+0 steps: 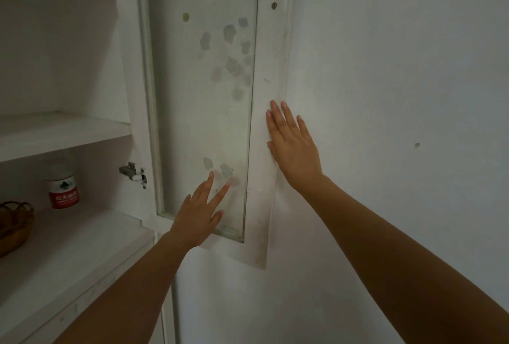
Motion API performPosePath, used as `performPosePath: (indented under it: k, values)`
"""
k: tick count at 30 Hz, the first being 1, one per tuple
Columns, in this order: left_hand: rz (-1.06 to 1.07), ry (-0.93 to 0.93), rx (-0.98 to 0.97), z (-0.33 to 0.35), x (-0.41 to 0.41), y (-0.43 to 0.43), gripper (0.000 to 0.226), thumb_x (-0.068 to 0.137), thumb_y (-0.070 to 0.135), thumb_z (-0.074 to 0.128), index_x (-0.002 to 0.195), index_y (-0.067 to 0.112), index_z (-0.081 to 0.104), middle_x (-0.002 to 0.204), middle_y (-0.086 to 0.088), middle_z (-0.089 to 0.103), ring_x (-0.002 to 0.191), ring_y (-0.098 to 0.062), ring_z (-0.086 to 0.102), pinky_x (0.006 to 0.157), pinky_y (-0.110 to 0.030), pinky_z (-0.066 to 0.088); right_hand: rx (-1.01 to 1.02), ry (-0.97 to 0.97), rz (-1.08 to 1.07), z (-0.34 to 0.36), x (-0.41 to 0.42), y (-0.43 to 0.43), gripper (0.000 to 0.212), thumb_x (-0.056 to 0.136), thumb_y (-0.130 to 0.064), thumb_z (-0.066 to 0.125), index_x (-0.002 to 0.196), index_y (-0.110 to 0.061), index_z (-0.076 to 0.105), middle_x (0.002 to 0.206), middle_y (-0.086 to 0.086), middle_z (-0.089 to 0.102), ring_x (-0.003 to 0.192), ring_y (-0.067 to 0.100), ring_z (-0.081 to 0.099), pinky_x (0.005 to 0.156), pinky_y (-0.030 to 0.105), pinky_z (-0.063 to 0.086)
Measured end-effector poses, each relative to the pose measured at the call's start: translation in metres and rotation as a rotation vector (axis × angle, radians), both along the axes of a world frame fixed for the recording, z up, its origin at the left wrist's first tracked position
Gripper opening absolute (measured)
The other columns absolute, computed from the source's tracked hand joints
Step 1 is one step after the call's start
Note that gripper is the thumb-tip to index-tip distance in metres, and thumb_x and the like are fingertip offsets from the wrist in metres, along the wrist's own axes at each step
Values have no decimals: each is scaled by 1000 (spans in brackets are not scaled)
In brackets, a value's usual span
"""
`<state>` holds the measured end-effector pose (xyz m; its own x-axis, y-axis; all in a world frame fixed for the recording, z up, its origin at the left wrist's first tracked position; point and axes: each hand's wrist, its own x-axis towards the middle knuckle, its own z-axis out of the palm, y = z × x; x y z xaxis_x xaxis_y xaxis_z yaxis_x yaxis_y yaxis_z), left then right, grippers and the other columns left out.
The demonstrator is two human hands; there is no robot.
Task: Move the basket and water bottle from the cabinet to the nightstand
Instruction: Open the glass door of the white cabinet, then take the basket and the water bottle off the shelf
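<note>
- Woven brown wicker basket (15, 226) at the far left edge of view, partly cut off, resting on the lower white shelf (82, 247) of the cabinet; untouched.
- Clear plastic water bottle with a red label (62, 185) upright on the same shelf, behind and to the right of the basket, near it but apart; upper part faint in the dim light.
- Around both, the open white cabinet (122, 73), with an upper white shelf board (63, 134) overhead and a small metal hinge (132, 174) on the side panel right of the bottle.
- Further right, the white-framed glass cabinet door (272, 68) swung wide, lying close against the pale wall (399, 95); faded sticker-like patches (230, 32) on its pane.
- Low on the glass pane, left hand (201, 214) with fingers (207, 188) straight and spread, gripping nothing; actual contact with the glass hard to judge.
- On the door's outer frame strip, right hand (294, 148) laid flat, fingers (287, 117) straight, holding nothing, apparently pressing the door back toward the wall.
- Judged progress: very early. Door open and access gained; neither basket nor bottle lifted, both well apart from either hand.
- Left to do: reach onto the lower shelf, take up both items, carry them to the nightstand, not in view.
</note>
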<state>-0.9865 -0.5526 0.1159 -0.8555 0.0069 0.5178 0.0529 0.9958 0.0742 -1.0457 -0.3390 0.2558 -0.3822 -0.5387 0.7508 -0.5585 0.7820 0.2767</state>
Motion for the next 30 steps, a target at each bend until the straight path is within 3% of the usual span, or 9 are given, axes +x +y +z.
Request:
performPosePath:
  k: [5, 8, 15, 20, 26, 30]
  values:
    - [22, -41, 14, 3, 3, 1, 66, 95, 38, 38, 143, 29, -6, 155, -8, -12, 142, -28, 10, 110, -53, 27, 3, -40, 19, 1, 2, 1, 57, 98, -24, 32, 146, -9, 5, 158, 8, 3, 142, 18, -8, 115, 37, 0]
    - [12, -53, 37, 12, 13, 2, 65, 96, 39, 36, 142, 28, -8, 156, -5, -6, 143, -25, 10, 112, -51, 23, -1, -48, 10, 1, 6, 0, 57, 98, -28, 30, 146, -9, 5, 158, 7, 2, 145, 22, -2, 116, 38, 1]
    - [65, 31, 22, 31, 72, -18, 58, 93, 32, 47, 144, 25, 20, 149, -8, 31, 135, -25, 31, 108, -41, 30, -130, -54, 81, -4, 29, -20, 50, 95, -23, 39, 141, -6, 27, 155, 13, 19, 145, 30, 8, 116, 45, 8]
    - [283, 38, -13, 32, 131, -46, 50, 93, 30, 48, 140, 23, 32, 143, -6, 41, 131, -22, 37, 104, -39, 35, -141, -99, 319, -26, 61, -63, 43, 89, -18, 44, 130, -5, 45, 143, 16, 43, 136, 34, 35, 109, 49, 31]
    - [498, 90, -24, 29, 214, -63, 46, 89, 28, 54, 133, 16, 43, 134, -7, 51, 124, -25, 44, 100, -41, 39, -138, -282, 571, -71, 110, -109, 48, 84, -16, 45, 130, -5, 45, 137, 19, 48, 125, 33, 48, 105, 46, 36]
    - [637, 76, 13, 7, 268, -64, 44, 87, 26, 58, 128, 12, 49, 130, -10, 55, 122, -28, 47, 99, -42, 38, -29, -406, 664, -105, 139, -123, 59, 84, -34, 26, 135, -8, 40, 141, 16, 45, 129, 32, 44, 107, 47, 36]
